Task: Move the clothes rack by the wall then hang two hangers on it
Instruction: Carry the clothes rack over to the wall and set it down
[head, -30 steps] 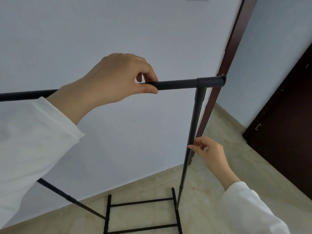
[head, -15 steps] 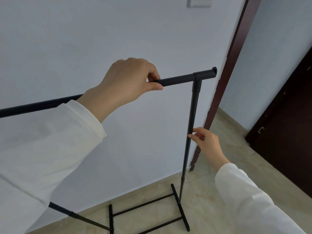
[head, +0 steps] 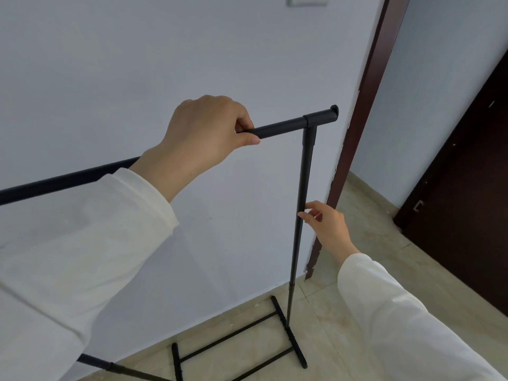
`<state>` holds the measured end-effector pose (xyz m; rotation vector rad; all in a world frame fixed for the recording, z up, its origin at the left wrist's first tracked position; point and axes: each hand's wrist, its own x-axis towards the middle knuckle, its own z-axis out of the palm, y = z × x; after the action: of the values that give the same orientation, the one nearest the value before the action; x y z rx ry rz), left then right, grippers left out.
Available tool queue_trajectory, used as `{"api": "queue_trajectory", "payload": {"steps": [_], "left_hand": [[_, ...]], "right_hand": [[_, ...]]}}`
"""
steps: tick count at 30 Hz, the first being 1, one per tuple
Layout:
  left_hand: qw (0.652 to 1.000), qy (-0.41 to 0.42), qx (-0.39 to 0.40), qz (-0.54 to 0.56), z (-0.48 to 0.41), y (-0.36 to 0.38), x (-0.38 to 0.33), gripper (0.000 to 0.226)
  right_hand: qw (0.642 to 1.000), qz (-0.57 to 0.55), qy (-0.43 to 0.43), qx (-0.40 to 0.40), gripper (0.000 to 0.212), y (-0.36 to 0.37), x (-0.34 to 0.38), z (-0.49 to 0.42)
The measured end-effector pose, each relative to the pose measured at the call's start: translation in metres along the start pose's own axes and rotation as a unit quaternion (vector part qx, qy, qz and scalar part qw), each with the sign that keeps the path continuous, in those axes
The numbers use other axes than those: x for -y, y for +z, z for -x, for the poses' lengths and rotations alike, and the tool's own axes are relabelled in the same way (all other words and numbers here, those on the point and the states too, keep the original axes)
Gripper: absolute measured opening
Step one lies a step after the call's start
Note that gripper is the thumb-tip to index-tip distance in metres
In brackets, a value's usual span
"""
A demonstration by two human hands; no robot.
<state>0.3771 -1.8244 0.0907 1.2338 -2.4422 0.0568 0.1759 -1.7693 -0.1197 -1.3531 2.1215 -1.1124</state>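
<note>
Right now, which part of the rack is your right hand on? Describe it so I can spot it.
Find the dark door frame beside the pale wall. Just left of it stands the rack's upright post, the only vertical black tube, which the right hand touches halfway down; the left hand grips the horizontal top bar.

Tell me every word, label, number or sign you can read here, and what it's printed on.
None. No readable text shows anywhere.
Clothes rack: plain black, no label or brand.
Wall switch plate: blank, cut off at the top edge.
Dark door: no sign or number.
White sleeves: no print.
</note>
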Motion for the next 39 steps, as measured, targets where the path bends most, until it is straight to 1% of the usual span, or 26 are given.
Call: {"api": "queue_trajectory", "payload": {"steps": [3,5,7,10,17,20,22,25,26,27,28,29,30,32,34,36,37,38,39], "left_hand": [[0.995,-0.052,0.034,0.081,-0.006,0.005,0.002,0.02],[0.986,-0.071,0.062,0.139,-0.01,0.007,0.002,0.019],[0.979,-0.079,0.085,0.17,-0.012,0.008,0.0,0.016],[0.976,-0.085,0.099,0.174,-0.014,0.009,-0.007,0.018],[0.981,-0.091,0.102,0.136,-0.015,0.007,-0.017,0.02],[0.99,-0.081,0.074,0.093,-0.011,0.009,-0.024,0.02],[0.996,-0.062,0.04,0.042,-0.007,0.014,-0.03,0.021],[0.998,-0.017,-0.033,-0.049,-0.003,0.025,-0.034,0.028],[0.996,-0.007,-0.063,-0.062,-0.001,0.029,-0.037,0.031],[0.995,0.002,-0.092,-0.048,0.001,0.034,-0.042,0.035],[0.992,0.019,-0.122,-0.012,0.004,0.038,-0.051,0.037],[0.988,0.042,-0.143,0.036,0.009,0.043,-0.062,0.038],[0.983,0.069,-0.147,0.089,0.014,0.051,-0.077,0.037],[0.969,0.095,-0.092,0.21,0.024,0.074,-0.112,0.033],[0.947,0.082,0.016,0.311,0.044,0.109,-0.16,0.029],[0.921,0.06,0.141,0.358,0.07,0.147,-0.199,0.028],[0.896,0.079,0.213,0.381,0.106,0.163,-0.26,0.028],[0.879,0.058,0.255,0.398,0.12,0.18,-0.277,0.028],[0.853,0.026,0.295,0.429,0.136,0.193,-0.296,0.027]], "right_hand": [[1.0,-0.012,0.012,0.008,0.028,0.001,-0.004,-0.006],[0.999,-0.024,0.022,0.01,0.026,0.001,-0.009,-0.009],[0.999,-0.034,0.034,0.011,0.025,0.001,-0.013,-0.011],[0.998,-0.043,0.051,0.011,0.026,-0.001,-0.018,-0.012],[0.997,-0.044,0.066,0.011,0.027,-0.005,-0.016,-0.009],[0.995,-0.071,0.073,0.006,0.031,-0.01,-0.01,-0.002],[0.992,-0.096,0.08,-0.017,0.035,-0.018,-0.008,0.005],[0.987,-0.116,0.091,-0.062,0.035,-0.036,-0.012,0.021],[0.985,-0.119,0.097,-0.075,0.034,-0.044,-0.015,0.029],[0.982,-0.127,0.105,-0.091,0.033,-0.051,-0.019,0.037],[0.978,-0.139,0.112,-0.108,0.033,-0.06,-0.025,0.047],[0.974,-0.15,0.116,-0.125,0.032,-0.067,-0.03,0.056],[0.969,-0.156,0.125,-0.144,0.032,-0.077,-0.037,0.07],[0.959,-0.167,0.14,-0.182,0.03,-0.096,-0.051,0.099],[0.944,-0.175,0.157,-0.234,0.027,-0.125,-0.065,0.14],[0.924,-0.182,0.181,-0.285,0.021,-0.148,-0.082,0.179],[0.9,-0.175,0.2,-0.347,0.016,-0.183,-0.102,0.239],[0.892,-0.179,0.203,-0.361,0.01,-0.19,-0.11,0.256],[0.886,-0.179,0.219,-0.368,0.006,-0.196,-0.118,0.275]]}}
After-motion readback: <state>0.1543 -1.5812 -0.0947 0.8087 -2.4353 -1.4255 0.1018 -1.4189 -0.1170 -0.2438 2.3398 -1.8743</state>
